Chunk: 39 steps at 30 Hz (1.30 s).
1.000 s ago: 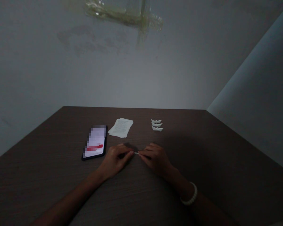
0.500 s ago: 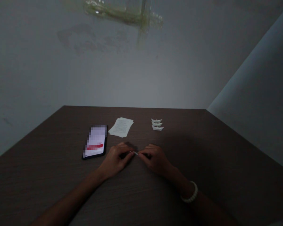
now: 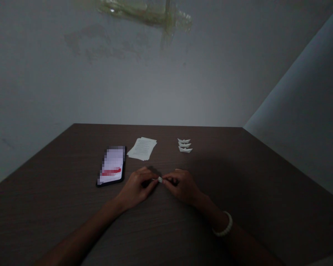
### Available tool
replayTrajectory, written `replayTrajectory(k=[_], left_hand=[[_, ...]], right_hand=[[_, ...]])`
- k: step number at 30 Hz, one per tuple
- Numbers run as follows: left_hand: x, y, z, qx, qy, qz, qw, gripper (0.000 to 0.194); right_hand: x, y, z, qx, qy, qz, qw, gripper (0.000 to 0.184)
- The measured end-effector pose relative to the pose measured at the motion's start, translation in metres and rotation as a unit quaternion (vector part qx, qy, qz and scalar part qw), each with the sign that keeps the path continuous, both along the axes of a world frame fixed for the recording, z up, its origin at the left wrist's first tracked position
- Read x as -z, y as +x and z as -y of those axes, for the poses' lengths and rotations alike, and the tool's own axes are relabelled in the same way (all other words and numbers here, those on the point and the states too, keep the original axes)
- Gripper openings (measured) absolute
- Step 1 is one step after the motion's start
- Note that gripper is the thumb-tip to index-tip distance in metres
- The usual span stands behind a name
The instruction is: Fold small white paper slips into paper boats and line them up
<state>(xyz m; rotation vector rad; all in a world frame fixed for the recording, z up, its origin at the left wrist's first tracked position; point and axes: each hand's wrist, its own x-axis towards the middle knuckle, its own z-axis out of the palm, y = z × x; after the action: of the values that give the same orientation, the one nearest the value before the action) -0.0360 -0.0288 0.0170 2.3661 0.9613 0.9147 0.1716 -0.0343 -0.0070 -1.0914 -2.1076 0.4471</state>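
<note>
A small folded piece of white paper [image 3: 160, 179] is pinched between my two hands, low over the table. My left hand [image 3: 138, 186] holds its left side between thumb and fingers. From the other side, the thumb and fingertips of my right hand [image 3: 181, 186] grip it too. Fingertips cover much of the paper, so its full shape is hidden. Beyond my right hand, three small white paper boats [image 3: 185, 145] sit in a close row, one behind another.
A stack of printed paper sheets [image 3: 142, 149] lies beyond my left hand. Left of it a phone [image 3: 112, 166] rests flat with its screen lit. The dark wooden table [image 3: 166, 236] meets a stained grey wall [image 3: 166, 85] at the back.
The paper between my fingertips has turned or opened a little, showing a wider white face than the thin edge before. Both hands stay in nearly the same place.
</note>
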Motion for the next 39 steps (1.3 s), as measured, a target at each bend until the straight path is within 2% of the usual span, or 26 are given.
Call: replayTrajectory(k=[13,21,33,39], left_hand=[[0.002,0.001,0.000,-0.016,0.012,-0.008,1.000,0.018],[0.000,0.004,0.000,-0.043,0.001,-0.010,0.999,0.019],[0.001,0.005,-0.004,-0.104,-0.034,-0.022,0.994,0.018],[-0.001,0.004,-0.004,-0.075,-0.037,-0.029,0.996,0.018]], right_hand=[[0.001,-0.003,0.001,0.001,0.029,0.012,1.000,0.019],[-0.003,-0.006,0.002,0.015,-0.010,0.017,1.000,0.016],[0.001,-0.009,0.001,0.025,-0.050,0.000,0.998,0.014],[-0.007,-0.010,0.004,0.037,-0.084,0.002,0.996,0.013]])
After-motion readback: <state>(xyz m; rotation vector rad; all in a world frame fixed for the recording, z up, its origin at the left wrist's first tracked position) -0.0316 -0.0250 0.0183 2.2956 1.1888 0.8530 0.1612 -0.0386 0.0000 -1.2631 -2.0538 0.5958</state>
